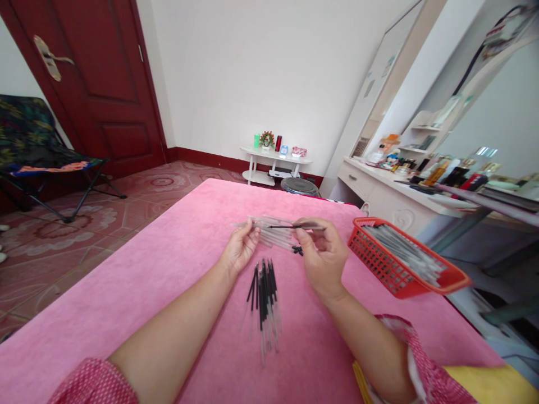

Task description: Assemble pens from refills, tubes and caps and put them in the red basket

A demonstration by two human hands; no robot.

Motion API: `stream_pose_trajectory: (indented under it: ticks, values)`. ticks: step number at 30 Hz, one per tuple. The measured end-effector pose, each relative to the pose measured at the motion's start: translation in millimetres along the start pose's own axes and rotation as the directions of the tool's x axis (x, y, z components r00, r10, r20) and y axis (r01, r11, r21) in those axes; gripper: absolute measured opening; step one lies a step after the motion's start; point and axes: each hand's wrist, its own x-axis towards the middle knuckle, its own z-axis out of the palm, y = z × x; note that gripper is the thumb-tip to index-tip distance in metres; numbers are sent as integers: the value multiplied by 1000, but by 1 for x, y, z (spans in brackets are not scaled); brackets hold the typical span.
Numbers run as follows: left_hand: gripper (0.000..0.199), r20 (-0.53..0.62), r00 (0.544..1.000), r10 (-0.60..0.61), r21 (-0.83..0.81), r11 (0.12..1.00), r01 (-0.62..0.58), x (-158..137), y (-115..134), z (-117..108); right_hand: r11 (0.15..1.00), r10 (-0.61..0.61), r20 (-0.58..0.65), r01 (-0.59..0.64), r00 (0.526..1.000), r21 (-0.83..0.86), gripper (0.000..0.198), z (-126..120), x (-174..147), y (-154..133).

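My right hand [326,255] is closed in a pinch round a pen refill [281,226], dark along its front part and pointing left. Opposite it, my left hand [242,247] pinches what looks like a clear pen barrel, mostly hidden by the fingers. Whether the refill's tip is inside the barrel I cannot tell. Just beyond and between the hands lie several clear pen barrels [273,240] on the pink cloth. Small black pieces [297,250] rest by their right ends. Nearer to me is a loose fan of black-and-clear refills [263,297], tips pointing away.
To the right stands a red plastic basket [379,268] filled with clear tubes [406,252]. A yellow cloth [492,381] lies under my right forearm at the near edge. Beyond the pink-covered table [181,303] are a low white stand [273,154], a dressing table [391,185] and a folding chair [46,151].
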Motion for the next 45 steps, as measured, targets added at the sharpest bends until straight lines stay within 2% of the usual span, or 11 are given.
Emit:
stream_pose_trajectory:
  ticks: [7, 14, 19, 25, 30, 33, 36, 39, 42, 45]
  values:
    - [10, 19, 999, -44, 32, 999, 44, -3, -3, 2, 999, 50, 63, -50, 997, -10, 8, -1, -1, 4]
    - [16, -21, 997, -69, 15, 997, 70, -5, -4, 3, 991, 120, 54, -123, 991, 61, 9, -3, 2, 11]
    - [18, -30, 998, -62, -5, 998, 62, -2, -5, 0, 988, 108, 91, -117, 990, 100, 10, -4, 2, 12]
    - [14, -14, 998, -54, 22, 998, 54, -3, -6, 1, 991, 126, 140, -131, 982, 28, 9, -4, 1, 12]
    - [10, 63, 995, -80, 73, 994, 76, -3, -7, -1, 982, 188, 276, -170, 943, -87, 17, -8, 10, 24]
    - [9, 3, 999, -44, 42, 998, 43, 0, -6, -3, 968, 206, 273, -153, 940, -200, 21, -18, 20, 39]
    - [12, -72, 997, -20, 2, 1000, 21, 2, -4, -4, 912, 262, 309, -131, 914, -388, 13, -29, 24, 60]
    - [16, -84, 996, -16, -15, 1000, 15, 3, -3, -4, 786, 420, 387, -116, 821, -607, 10, -38, 20, 79]
    - [18, -81, 996, -23, -12, 1000, 22, 3, -3, -4, 650, 531, 418, -38, 737, -759, 10, -42, 12, 86]
    - [15, -86, 996, -19, 11, 1000, 20, 3, -4, -5, 550, 566, 415, 49, 713, -834, 13, -42, 6, 84]
